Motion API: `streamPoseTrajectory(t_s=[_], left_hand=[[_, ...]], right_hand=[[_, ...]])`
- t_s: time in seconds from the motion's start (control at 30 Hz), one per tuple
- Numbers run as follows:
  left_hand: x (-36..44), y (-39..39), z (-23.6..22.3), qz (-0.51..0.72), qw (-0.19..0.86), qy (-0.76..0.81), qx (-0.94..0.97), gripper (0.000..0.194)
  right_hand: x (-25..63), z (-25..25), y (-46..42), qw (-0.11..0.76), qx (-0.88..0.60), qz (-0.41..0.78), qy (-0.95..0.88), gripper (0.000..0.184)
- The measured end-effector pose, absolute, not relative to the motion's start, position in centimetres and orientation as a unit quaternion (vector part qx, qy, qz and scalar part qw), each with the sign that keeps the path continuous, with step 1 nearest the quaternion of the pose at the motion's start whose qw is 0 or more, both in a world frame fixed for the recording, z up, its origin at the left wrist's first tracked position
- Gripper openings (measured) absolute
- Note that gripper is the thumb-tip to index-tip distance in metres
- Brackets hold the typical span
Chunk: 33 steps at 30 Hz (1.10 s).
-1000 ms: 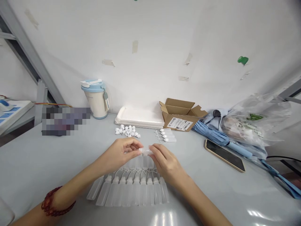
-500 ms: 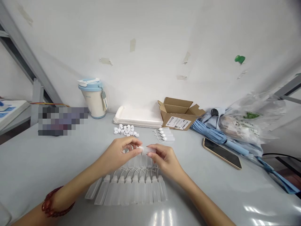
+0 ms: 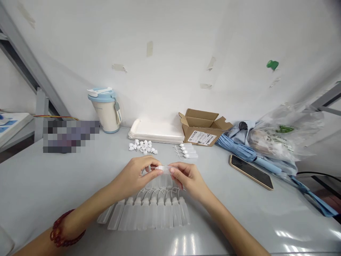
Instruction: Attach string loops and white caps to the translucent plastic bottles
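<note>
The small bottle, translucent, lies sideways between the hands, its white tip leftward. Below the hands, clear bottles lie in a row, necks toward them.

Tall tapered tumbler w/ lid is showing cream body + lt blue lid. Open cardboard box is looking brown, w/ b&w label. Folded fabric umbrella is showing blue. Round-beaded bracelet is gleaming dk red. Smooth bench is reading grey.

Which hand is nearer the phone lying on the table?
The right hand, left of the phone with a gap between them; the left hand is farther left.
</note>
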<state>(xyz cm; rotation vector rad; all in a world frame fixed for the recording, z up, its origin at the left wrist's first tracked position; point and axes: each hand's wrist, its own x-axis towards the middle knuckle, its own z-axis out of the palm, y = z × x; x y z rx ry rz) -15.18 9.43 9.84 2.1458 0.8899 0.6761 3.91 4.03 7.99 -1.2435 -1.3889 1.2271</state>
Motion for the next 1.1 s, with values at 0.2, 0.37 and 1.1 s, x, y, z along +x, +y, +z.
streamPoseTrajectory(t_s=[0.2,0.37,1.1], left_hand=[[-15.2,9.4,9.8,0.227,0.398,0.367,0.809,0.033],[-15.1,9.6,9.5,0.216,0.5,0.379,0.748,0.039],[-15.1,9.6,9.3,0.212,0.622,0.335,0.675,0.044]], right_hand=[[3.6,8.2,4.1,0.445,-0.497,0.506,-0.547,0.035],[3.7,7.6,3.9,0.434,-0.517,0.266,-0.688,0.03],[3.4,7.4,3.3,0.39,-0.434,-0.081,-0.808,0.022]])
